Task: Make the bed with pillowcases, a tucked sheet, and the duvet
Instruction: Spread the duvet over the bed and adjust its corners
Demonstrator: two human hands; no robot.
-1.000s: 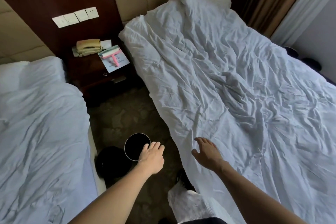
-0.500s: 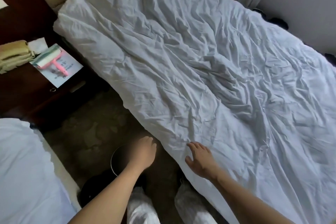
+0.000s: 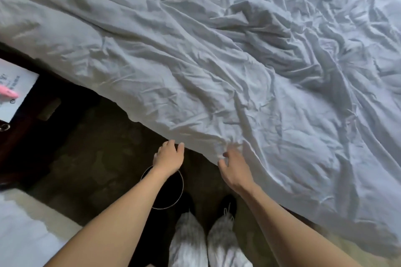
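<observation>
Head view, looking down along the near long edge of the bed. We see a white, heavily creased sheet [image 3: 238,67] spread across the whole mattress top, from the far left to the far right of the frame; its near hem hangs loose over the mattress side and is not tucked anywhere along the visible stretch. The left hand [image 3: 168,156] reaches toward that hem with the fingers [image 3: 176,146] half curled and nothing between them; their tips lie at the cloth's edge, though we cannot tell whether they touch it. The right hand [image 3: 235,169] lies just right of it, fingers spread and uncurled, resting on or just over the draped fold, with no cloth pinched. A round dark bin [image 3: 171,193] with a pale rim stands on the floor under the left forearm, near the person's shoes. At far left a dark nightstand [image 3: 28,119] bears a printed card and a pink-handled tool, both cut by the frame edge. A second white bed [image 3: 23,232] occupies the near left corner.

We judge the task to be at an early stage: the sheet is laid but unsmoothed, the tuck along this side is about to begin, and no pillows, pillowcases or duvet appear in view.
</observation>
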